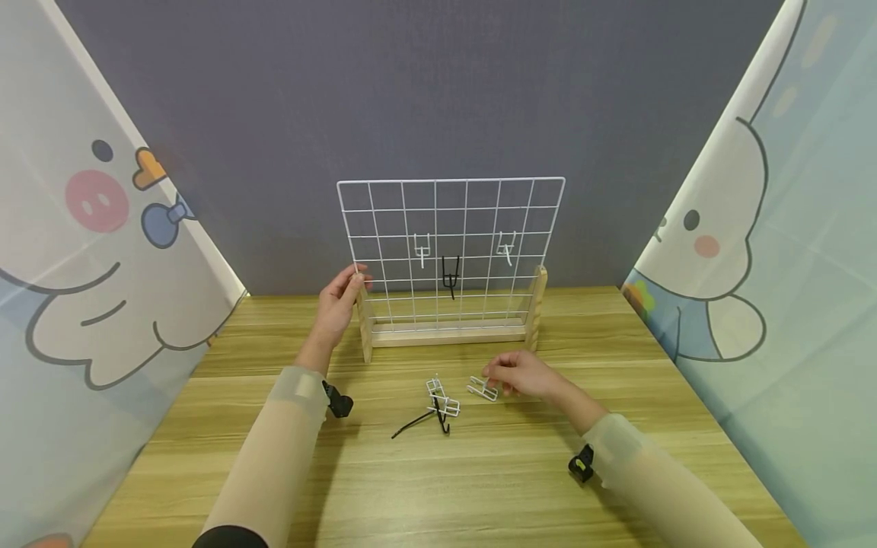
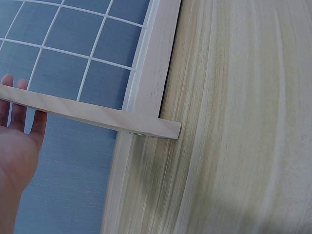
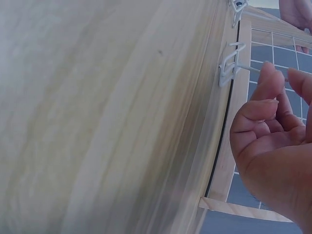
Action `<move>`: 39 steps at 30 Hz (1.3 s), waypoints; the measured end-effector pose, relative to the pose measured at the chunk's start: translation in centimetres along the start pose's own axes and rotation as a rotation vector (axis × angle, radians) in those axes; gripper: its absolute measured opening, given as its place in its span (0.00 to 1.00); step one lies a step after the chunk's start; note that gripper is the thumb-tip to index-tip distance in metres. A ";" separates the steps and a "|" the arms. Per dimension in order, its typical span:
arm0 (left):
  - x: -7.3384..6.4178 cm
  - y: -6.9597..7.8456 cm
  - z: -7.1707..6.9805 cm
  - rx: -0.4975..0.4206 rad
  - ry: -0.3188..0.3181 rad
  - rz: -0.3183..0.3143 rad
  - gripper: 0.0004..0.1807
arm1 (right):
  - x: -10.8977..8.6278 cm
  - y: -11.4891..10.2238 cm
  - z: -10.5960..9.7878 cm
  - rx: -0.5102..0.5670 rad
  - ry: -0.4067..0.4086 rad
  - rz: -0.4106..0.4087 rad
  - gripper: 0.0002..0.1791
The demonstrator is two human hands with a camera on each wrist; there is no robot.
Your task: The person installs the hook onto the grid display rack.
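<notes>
A white wire grid panel (image 1: pixel 452 213) stands upright in a wooden stand (image 1: pixel 448 335). My left hand (image 1: pixel 337 304) grips the stand's left upright (image 2: pixel 87 109), fingers passing round to the grid side. Low over the table, my right hand (image 1: pixel 524 374) pinches the prong of a white wire hook (image 1: pixel 483 389) between thumb and fingertips; its square frame (image 3: pixel 229 68) points away from the fingers. Left of this hand lies a small pile of white hooks (image 1: pixel 445 406) and black hooks (image 1: pixel 414 423). On the grid hang two white hooks (image 1: pixel 422 250) and one black hook (image 1: pixel 450 280).
The wood-grain table (image 1: pixel 479 487) runs back to a dark grey panel (image 1: pixel 452 91). Cartoon-printed curtains (image 1: pixel 719 304) stand along both sides. The stand's right upright (image 1: pixel 537 304) rises behind my right hand.
</notes>
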State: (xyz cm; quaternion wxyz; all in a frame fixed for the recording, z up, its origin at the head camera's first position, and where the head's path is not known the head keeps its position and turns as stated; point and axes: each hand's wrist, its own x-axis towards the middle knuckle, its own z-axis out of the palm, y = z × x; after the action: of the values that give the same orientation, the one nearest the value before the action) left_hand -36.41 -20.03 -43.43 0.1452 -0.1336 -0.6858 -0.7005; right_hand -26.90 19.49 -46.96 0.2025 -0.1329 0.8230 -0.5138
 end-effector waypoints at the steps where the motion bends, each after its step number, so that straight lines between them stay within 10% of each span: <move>1: 0.0 0.0 0.0 0.001 0.002 0.000 0.15 | 0.0 0.0 0.0 -0.003 0.002 -0.001 0.20; 23: -0.1 0.3 0.0 -0.009 -0.004 -0.009 0.15 | -0.1 0.3 0.1 -0.165 0.063 -0.200 0.10; 39: 0.0 0.2 0.0 -0.025 0.004 -0.010 0.15 | 0.3 1.4 -0.3 0.000 0.152 0.023 0.16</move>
State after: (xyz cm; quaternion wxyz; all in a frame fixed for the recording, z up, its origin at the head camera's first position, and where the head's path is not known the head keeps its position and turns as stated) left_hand -36.34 -20.03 -43.29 0.1416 -0.1304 -0.6775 -0.7099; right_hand -27.34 20.21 -48.14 0.1453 -0.0843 0.8376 -0.5199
